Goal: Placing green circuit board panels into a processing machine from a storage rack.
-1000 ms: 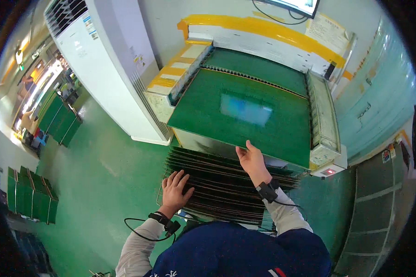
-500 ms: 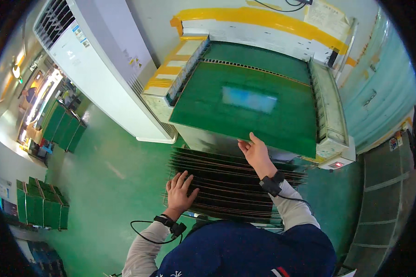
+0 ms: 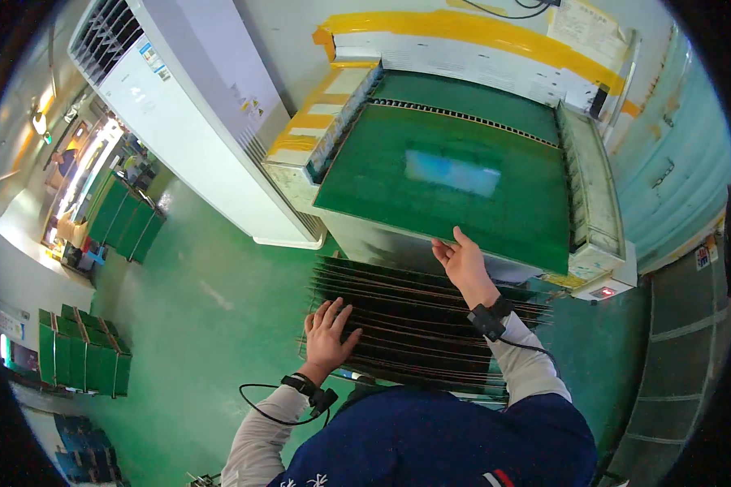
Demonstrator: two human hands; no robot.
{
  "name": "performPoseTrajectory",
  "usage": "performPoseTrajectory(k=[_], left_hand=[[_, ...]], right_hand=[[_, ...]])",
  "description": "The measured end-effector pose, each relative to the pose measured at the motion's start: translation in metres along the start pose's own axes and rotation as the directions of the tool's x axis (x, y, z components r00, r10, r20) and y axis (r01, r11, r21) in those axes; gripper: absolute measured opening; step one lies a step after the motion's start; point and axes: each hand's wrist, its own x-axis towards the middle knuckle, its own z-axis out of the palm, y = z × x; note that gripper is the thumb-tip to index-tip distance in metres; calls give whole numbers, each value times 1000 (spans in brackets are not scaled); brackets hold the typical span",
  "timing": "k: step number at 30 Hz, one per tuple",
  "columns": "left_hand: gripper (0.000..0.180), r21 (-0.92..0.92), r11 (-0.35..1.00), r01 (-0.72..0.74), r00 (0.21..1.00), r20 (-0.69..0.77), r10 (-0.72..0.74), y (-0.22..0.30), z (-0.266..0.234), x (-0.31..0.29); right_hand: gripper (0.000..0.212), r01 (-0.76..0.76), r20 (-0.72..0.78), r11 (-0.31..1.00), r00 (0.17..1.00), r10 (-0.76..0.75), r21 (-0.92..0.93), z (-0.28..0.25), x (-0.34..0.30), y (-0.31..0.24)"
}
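A large green panel [image 3: 382, 174] lies flat on a table-like machine, between its side walls, with a bright reflection on its surface. My right hand [image 3: 467, 264] is at the panel's front edge, fingers apart, the uppermost digit over the panel's top face. Whether any fingertip presses under the edge, I cannot tell. Close below, a row of thin dark boards [image 3: 406, 321] with brownish edges stands closely spaced in front of my body. My left hand [image 3: 327, 334] rests with spread fingers on the left part of these boards.
A tall white air conditioner [image 3: 195, 122] stands left of the machine [image 3: 292, 166], whose sides carry yellow tape. Bundles of green panels [image 3: 81, 349] sit on the floor at left. A translucent curtain [image 3: 674, 162] and a grey panelled surface [image 3: 682, 357] are at right.
The green panel has slid slightly farther back into the machine, and my right hand has moved with its front edge. My left hand stays on the boards. The whole view shifted slightly.
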Motion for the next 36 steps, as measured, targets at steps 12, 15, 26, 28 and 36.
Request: performPoseTrajectory(k=[12,15,26,28,36], left_hand=[[58,-31,999,17,1000,2,-17,-1,0,-2],[59,-13,999,34,999,28,-34,0,0,-1],[56,11,1000,2,999,-42,-1,-1,1,0],[56,17,1000,2,999,-44,-1,-1,1,0],[57,11,1000,5,999,-40,-4,-2,0,-1]], right_hand=[[44,-8,-30,1000,1000,8,-22,2,10,1],[43,-40,-8,998,999,40,-50,-2,14,-3],[34,-77,-28,985,997,74,-152,1,26,-15],[36,-68,-22,983,998,65,-170,3,25,-16],[51,33,126,527,982,140,-849,20,2,-18]])
